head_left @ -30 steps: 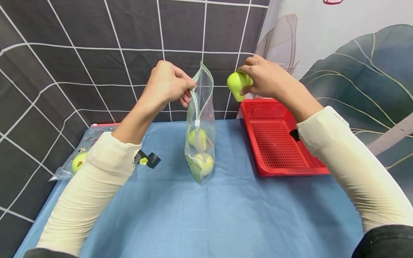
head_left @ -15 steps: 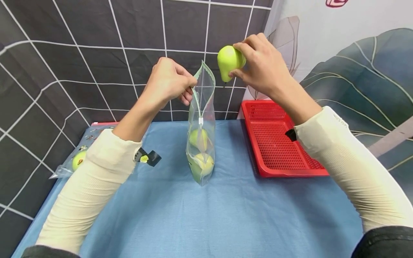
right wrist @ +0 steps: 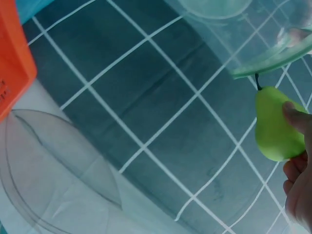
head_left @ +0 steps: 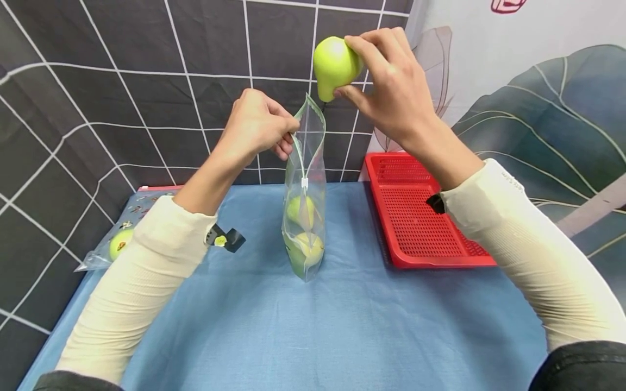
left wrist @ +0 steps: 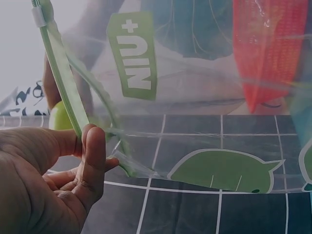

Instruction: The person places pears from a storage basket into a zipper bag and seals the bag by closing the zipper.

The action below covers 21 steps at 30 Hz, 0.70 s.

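Observation:
A clear zip bag (head_left: 315,168) with a green rim stands upright on the blue cloth, its mouth parted. My left hand (head_left: 261,125) pinches the rim on the left side; the left wrist view shows thumb and fingers on the green zip strip (left wrist: 61,80). Inside the bag lie two yellow-green fruits (head_left: 310,247). Above the mouth, slightly to the right, my right hand (head_left: 391,76) grips a green pear (head_left: 335,62) between thumb and fingers. The pear hangs stem down, and in the right wrist view its stem tip is right at the bag's rim (right wrist: 273,66).
A red plastic basket (head_left: 393,247) with a mesh bottom stands to the right of the bag. At the far left, partly behind my left sleeve, lies another zip bag (head_left: 100,259) holding a yellow-green fruit (head_left: 119,244). A dark tile-patterned backdrop (head_left: 205,43) rises behind the table.
My right hand has lifted the pear up and to the left, from beside the bag near the basket to over the bag's mouth. My left hand keeps its pinch on the rim.

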Each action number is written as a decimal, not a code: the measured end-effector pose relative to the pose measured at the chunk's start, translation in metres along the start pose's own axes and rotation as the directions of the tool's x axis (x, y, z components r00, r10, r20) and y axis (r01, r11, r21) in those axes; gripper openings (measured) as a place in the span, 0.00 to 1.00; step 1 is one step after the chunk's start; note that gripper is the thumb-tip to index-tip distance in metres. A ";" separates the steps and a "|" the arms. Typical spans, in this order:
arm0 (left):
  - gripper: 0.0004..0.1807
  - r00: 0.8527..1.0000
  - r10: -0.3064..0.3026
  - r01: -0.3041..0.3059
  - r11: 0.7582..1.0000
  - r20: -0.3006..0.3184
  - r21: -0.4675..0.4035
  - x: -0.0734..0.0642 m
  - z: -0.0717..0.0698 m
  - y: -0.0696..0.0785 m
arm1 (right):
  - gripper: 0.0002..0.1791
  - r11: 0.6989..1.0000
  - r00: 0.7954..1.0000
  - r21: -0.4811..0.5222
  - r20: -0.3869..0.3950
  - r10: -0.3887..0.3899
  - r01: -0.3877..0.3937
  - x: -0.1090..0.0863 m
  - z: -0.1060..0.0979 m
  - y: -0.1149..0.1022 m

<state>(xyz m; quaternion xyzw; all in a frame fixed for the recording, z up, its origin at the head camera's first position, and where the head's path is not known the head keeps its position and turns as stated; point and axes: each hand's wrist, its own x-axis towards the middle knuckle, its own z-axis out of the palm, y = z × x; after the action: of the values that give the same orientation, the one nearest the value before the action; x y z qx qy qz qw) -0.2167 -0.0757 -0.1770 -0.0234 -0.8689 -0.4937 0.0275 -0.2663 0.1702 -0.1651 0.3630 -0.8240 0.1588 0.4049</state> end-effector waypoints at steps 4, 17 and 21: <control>0.10 1.000 0.001 -0.001 1.000 0.002 0.001 0.002 0.002 0.001 | 0.35 0.999 1.000 0.036 -0.020 -0.001 0.001 0.003 -0.002 -0.005; 0.10 1.000 0.009 -0.009 1.000 0.000 -0.001 0.002 0.003 0.001 | 0.36 0.997 0.995 0.076 0.099 0.023 -0.030 -0.005 -0.001 -0.019; 0.11 1.000 0.005 -0.005 1.000 0.002 0.003 0.003 0.003 0.000 | 0.37 0.995 0.989 0.094 0.149 0.011 -0.026 -0.009 -0.001 -0.020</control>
<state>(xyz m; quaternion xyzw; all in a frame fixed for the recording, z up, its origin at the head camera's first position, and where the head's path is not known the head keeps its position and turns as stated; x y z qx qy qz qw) -0.2194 -0.0731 -0.1779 -0.0258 -0.8696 -0.4922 0.0280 -0.2470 0.1612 -0.1724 0.3852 -0.8466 0.1746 0.3232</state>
